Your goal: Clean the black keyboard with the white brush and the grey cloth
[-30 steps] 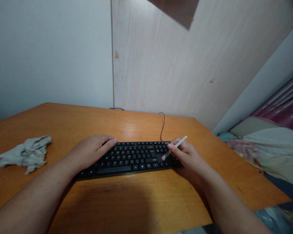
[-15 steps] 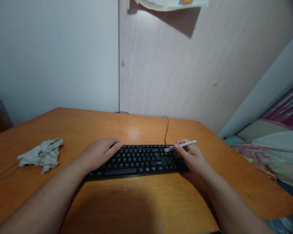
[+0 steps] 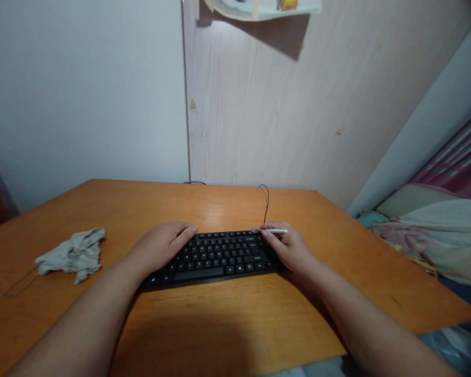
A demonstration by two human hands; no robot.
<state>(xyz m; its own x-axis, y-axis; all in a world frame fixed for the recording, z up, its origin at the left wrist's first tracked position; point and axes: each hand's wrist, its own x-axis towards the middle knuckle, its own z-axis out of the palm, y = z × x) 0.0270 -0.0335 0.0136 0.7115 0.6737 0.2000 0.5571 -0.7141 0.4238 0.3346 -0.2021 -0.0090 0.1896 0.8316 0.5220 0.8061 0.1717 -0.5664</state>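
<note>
Two hands (left (image 3: 163, 248), right (image 3: 288, 248)) on one keyboard (image 3: 220, 254).

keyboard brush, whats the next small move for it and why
Probably draw the small white brush along the top key row toward the left. Its tip sits at the far edge of the keyboard near the right end, pinched in the right hand, while the left hand lies flat on the left end, steadying it. The rows to the left look unswept.

Black keyboard (image 3: 215, 253) flat on the desk, thin white brush (image 3: 270, 231) lying level along its far edge
</note>
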